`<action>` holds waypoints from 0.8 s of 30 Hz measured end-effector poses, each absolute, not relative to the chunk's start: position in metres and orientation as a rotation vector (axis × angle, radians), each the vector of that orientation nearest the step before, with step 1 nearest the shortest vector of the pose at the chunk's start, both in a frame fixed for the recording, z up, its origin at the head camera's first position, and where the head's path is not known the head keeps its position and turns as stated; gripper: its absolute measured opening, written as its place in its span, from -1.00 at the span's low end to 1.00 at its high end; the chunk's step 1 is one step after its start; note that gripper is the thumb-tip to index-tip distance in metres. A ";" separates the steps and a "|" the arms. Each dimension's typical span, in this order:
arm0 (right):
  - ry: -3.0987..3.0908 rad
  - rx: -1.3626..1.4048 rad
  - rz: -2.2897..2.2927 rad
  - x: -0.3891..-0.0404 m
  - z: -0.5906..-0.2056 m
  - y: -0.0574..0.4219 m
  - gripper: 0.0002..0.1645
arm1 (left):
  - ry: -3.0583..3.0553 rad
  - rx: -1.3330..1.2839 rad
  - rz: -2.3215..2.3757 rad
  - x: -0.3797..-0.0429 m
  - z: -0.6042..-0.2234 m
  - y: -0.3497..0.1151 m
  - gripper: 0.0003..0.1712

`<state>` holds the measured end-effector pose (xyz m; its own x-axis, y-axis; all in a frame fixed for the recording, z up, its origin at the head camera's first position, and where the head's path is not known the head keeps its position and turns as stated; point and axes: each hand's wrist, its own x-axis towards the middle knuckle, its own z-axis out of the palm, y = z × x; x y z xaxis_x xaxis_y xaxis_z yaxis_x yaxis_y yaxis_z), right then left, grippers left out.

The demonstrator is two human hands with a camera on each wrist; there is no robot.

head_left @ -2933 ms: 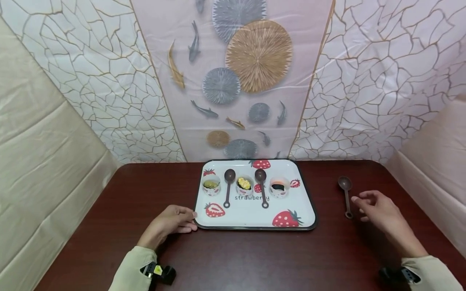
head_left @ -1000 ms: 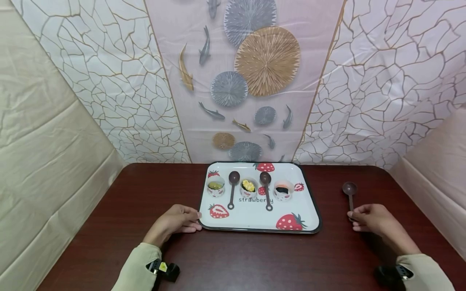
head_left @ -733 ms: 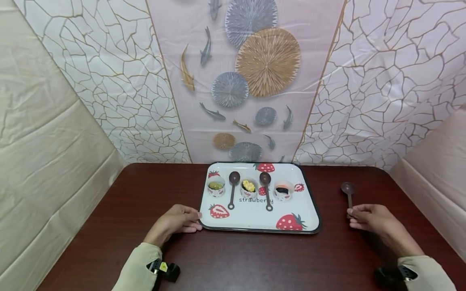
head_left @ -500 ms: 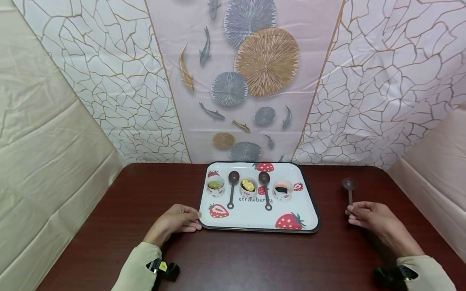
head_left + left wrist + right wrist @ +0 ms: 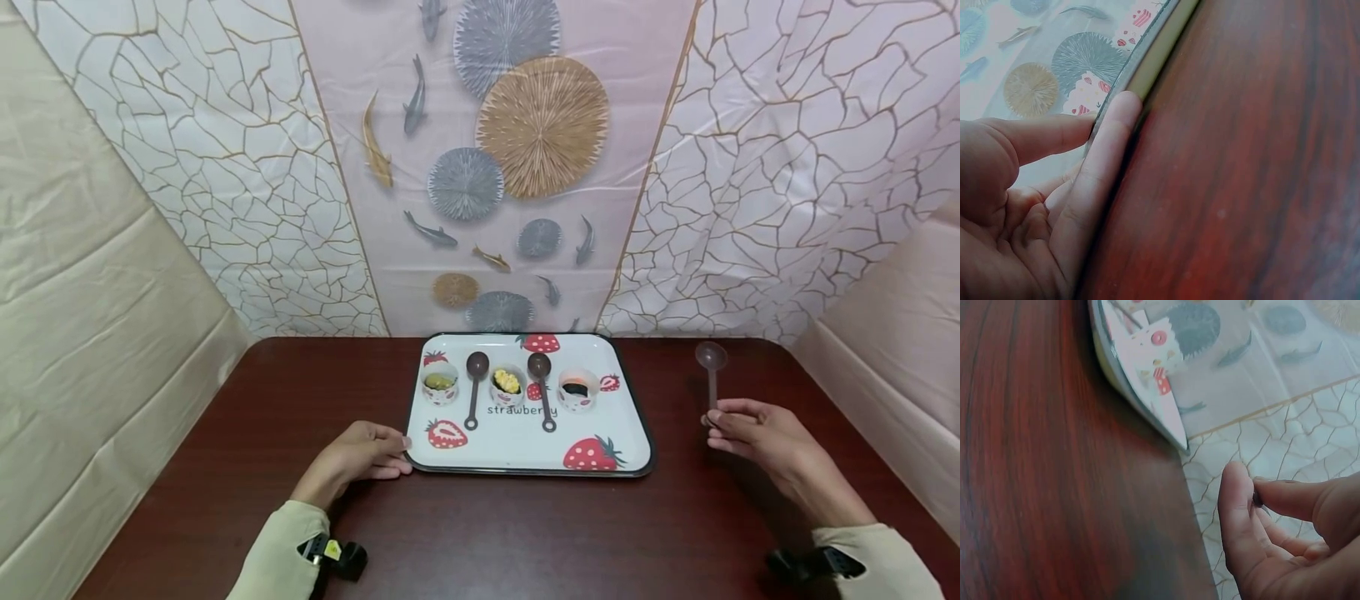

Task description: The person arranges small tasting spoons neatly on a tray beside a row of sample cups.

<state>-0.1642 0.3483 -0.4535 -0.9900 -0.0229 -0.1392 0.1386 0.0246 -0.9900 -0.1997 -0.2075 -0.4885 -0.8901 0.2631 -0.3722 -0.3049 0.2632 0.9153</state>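
My right hand (image 5: 772, 446) pinches the handle end of a brown spoon (image 5: 712, 387) between thumb and fingers, its bowl raised and pointing away from me. In the right wrist view only a dark bit of the spoon (image 5: 1257, 499) shows between the fingertips. My left hand (image 5: 356, 458) holds the near left edge of a white strawberry-print tray (image 5: 495, 454); the left wrist view has the thumb on the rim and a finger along its outer side. Two more brown spoons (image 5: 476, 392) lie on the tray, between three small cups (image 5: 439, 396) with green, yellow and dark-and-orange food.
A dark red-brown wooden table (image 5: 495, 533) bears the tray, whose far edge is near the patterned backdrop (image 5: 480, 242). Cream padded panels (image 5: 112, 333) flank the table left and right.
My right hand has closed on the spoon's handle and lifted the spoon off the table, tilting its bowl up. The left hand has stayed at the tray's edge.
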 end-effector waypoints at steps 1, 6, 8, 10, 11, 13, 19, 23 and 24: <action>2.142 0.104 -2.139 -0.164 -0.453 0.347 -0.82 | 2.085 -0.036 1.667 -0.200 -0.489 -0.207 -0.60; 2.140 0.036 -2.173 -0.164 -0.447 0.339 -0.79 | 2.079 -0.036 1.673 -0.200 -0.489 -0.207 -0.60; 2.175 0.037 -2.144 -0.165 -0.443 0.335 -0.85 | 2.080 -0.044 1.674 -0.200 -0.489 -0.207 -0.60; 2.218 0.044 -2.101 -0.165 -0.439 0.331 -0.88 | 2.083 -0.049 1.672 -0.199 -0.490 -0.207 -0.59; 2.233 0.050 -2.087 -0.165 -0.437 0.330 -0.87 | 2.083 -0.050 1.672 -0.199 -0.490 -0.207 -0.59; 2.249 0.062 -2.086 -0.164 -0.435 0.326 -0.89 | 2.084 -0.048 1.674 -0.200 -0.490 -0.207 -0.58; 2.223 0.034 -2.178 -0.163 -0.431 0.313 -0.79 | 2.083 -0.040 1.678 -0.201 -0.489 -0.207 -0.59; 2.215 0.010 -2.210 -0.163 -0.430 0.304 -0.75 | 2.085 -0.030 1.677 -0.199 -0.489 -0.207 -0.59; 2.218 0.002 -2.212 -0.163 -0.429 0.301 -0.75 | 2.085 -0.028 1.676 -0.199 -0.489 -0.207 -0.59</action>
